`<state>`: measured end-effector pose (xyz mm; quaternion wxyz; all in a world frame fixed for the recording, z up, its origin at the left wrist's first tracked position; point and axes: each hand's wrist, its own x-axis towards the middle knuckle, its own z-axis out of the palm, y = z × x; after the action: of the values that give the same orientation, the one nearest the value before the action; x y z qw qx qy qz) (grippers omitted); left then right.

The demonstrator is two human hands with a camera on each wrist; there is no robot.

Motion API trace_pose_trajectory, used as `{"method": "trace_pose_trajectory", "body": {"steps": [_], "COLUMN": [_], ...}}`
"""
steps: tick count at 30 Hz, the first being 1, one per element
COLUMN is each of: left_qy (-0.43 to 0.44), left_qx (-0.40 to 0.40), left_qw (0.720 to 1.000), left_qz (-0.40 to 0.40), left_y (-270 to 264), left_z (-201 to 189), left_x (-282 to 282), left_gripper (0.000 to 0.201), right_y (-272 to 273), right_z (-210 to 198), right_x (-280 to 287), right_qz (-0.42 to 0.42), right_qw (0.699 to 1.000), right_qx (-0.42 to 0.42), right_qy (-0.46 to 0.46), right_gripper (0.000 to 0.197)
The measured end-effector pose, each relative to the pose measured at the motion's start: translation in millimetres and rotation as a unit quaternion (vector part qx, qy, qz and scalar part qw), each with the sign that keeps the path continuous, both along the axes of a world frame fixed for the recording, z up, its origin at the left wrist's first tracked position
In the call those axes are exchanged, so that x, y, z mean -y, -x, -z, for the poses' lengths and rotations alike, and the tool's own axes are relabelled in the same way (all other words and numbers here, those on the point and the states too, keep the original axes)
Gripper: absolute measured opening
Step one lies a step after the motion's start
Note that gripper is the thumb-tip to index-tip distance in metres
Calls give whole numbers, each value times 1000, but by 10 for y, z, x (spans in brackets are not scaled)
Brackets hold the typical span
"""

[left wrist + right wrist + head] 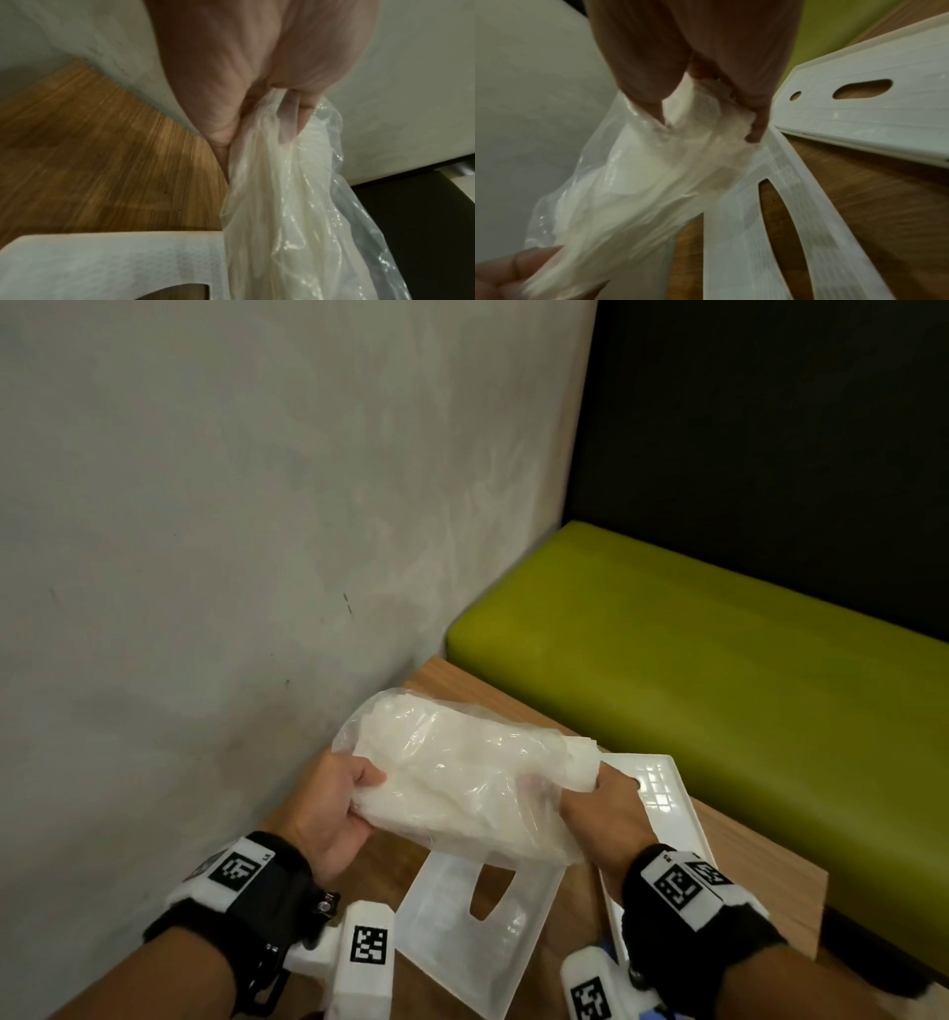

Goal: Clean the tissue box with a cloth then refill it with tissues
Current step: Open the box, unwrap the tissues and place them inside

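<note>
- The left hand (336,806) curls its fingers (295,119) tight around one end of a clear plastic bag (462,778).
- The right hand (606,806) pinches the other end, where white tissues (706,113) poke out of the bag's open mouth.
- The bag is full of white tissues and is held up in the air between the two hands, above the far part of the wooden table (760,880).
- Under the bag, a flat white tissue box piece with a long slot (477,916) lies on the table, near the middle.
- Another flat white tissue box piece with a grid and small holes (662,793) lies by the right hand, toward the table's right edge.
- A grey wall (231,531) stands along the table's left edge.
- A green seat (693,649) sits past the table's far edge.
</note>
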<state>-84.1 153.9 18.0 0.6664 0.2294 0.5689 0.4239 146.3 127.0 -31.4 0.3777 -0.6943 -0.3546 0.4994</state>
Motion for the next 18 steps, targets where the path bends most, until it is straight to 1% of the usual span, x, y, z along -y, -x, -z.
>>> {"method": "trace_pose_trajectory", "body": {"steps": [3,6,9,11,14,16,18], "left_qy": [-7,-12,-12,-22,-34,-38,-44], "left_qx": [-1,-14,-27,-28,-17,-15,-44], "left_qw": [1000,1000,1000,999,999,999,997], "left_qz": [15,9,-8,-6,-4,-15,-41], "left_y": [-24,-45,-36,-44,-50,-34,11], "left_z": [-13,-14,-1,-24,-85,-90,-52], "left_x": [5,5,-25,-34,-45,-62,-94], "left_gripper": [51,55,58,58,46,39,36], "right_y": [57,87,69,67,82,85,77], "right_z": [-4,36,62,55,37,11,-32], "right_x": [-7,-21,-40,-62,-93,-88,-80], "right_qz": [5,15,22,14,-1,8,21], "right_qw": [999,998,997,996,997,997,995], "right_qx": [33,35,-21,-46,-63,-76,-92], "right_qy": [20,49,73,76,54,29,14], "right_gripper": [38,29,22,18,26,29,34]}}
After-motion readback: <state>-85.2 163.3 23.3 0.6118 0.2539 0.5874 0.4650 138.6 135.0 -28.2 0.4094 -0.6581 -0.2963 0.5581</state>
